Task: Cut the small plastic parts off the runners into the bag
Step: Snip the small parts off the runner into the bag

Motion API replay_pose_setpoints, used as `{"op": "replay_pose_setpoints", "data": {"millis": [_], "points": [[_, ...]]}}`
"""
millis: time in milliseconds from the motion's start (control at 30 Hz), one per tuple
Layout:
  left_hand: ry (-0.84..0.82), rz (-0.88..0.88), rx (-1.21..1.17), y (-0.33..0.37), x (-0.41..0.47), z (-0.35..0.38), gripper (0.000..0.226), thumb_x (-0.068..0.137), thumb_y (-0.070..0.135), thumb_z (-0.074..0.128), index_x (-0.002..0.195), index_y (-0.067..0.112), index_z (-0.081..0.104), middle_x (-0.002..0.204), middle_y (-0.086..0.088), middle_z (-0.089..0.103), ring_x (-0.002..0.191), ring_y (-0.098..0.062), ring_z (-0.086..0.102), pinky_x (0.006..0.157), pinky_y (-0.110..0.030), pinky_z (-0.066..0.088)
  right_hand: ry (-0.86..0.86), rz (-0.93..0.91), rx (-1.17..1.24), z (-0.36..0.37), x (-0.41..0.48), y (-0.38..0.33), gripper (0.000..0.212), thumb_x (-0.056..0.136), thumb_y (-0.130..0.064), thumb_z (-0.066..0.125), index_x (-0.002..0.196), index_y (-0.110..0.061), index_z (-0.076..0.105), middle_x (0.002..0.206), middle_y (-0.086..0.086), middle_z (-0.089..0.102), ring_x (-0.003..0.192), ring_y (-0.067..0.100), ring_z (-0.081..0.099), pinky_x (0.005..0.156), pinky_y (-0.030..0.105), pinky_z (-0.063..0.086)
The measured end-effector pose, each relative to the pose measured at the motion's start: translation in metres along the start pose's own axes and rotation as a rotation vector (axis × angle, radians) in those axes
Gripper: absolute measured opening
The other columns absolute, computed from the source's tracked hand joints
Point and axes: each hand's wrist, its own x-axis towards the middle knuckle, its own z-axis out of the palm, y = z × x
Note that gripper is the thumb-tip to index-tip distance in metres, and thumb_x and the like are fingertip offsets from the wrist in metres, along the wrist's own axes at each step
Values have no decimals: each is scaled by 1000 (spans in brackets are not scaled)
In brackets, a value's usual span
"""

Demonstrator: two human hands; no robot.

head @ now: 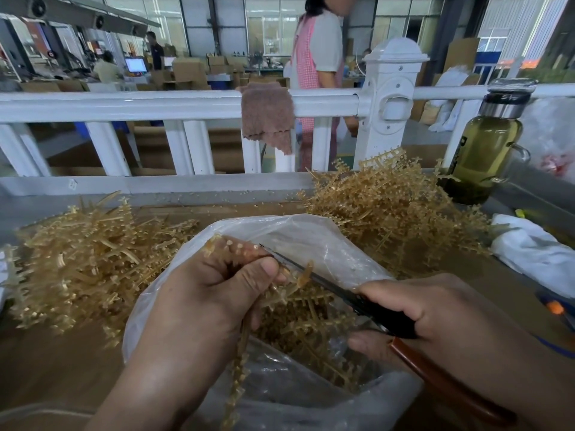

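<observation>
The left hand point(214, 293) curls round a bunch of runners point(239, 365) above the open bag point(311, 231), at six o'clock on the counter point(46, 368). The right hand point(441, 318), at four o'clock, grips the scissors point(385, 318), whose blades reach the bunch. One heap of runners point(87, 265) lies at nine o'clock and another heap point(389, 206) at one o'clock.

The runners point(87, 262) are amber, half-clear plastic. The bag point(311, 234) is thin clear film, crinkled and glossy. The scissors point(385, 318) have dark metal blades and a smooth red-brown handle. The desk point(46, 356) looks like matt brown wood. The rag point(267, 116) is rough brown cloth.
</observation>
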Motion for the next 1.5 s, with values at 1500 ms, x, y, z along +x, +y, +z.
{"op": "replay_pose_setpoints", "data": {"millis": [1500], "points": [[14,-110,-241,-2,7,2,15,70,21,70,77,9,76,79,-13,76,71,-18,73,64,-18,56,-10,-19,-90,-10,0,-6,37,77,-75,52,91,-43,62,73,-22,56,76,-3,56,64,10,41]]}}
